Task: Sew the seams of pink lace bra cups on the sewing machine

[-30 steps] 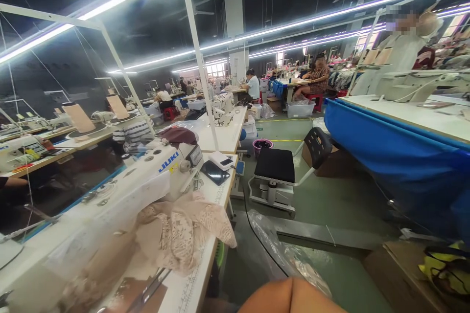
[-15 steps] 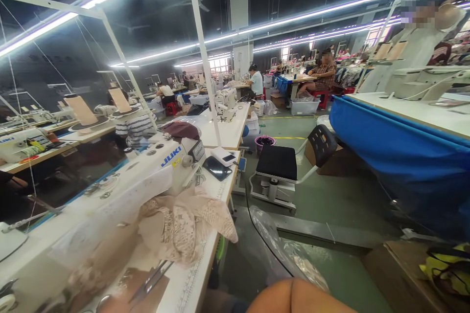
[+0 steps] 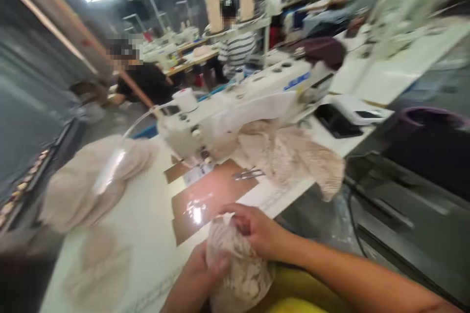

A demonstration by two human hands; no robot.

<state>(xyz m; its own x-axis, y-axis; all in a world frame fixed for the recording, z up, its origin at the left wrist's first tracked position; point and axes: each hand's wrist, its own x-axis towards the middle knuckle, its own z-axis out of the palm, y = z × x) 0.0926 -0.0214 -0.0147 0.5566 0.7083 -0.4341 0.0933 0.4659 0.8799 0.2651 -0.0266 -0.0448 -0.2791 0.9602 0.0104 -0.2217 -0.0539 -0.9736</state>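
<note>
Both my hands hold a bundle of beige lace fabric point(image 3: 238, 269) at the near edge of the white sewing table point(image 3: 147, 234). My left hand point(image 3: 203, 271) grips its left side from below. My right hand point(image 3: 253, 230) pinches its top, fingers closed on the cloth. Behind them stands a white sewing machine point(image 3: 235, 107) with more beige lace point(image 3: 293, 156) draped beside it. Small scissors point(image 3: 247, 174) lie on a brown sheet point(image 3: 209, 195) under the machine's lamp glare.
A pile of beige fabric point(image 3: 84, 186) lies at the table's left. A dark tablet and white device point(image 3: 348, 115) sit at the right end. Other workers, one in black point(image 3: 143, 80) and one in stripes point(image 3: 235, 49), sit at tables beyond. The frame is motion-blurred.
The view swung left and down from the aisle to the sewing table. My two hands came into view holding the lace bundle.
</note>
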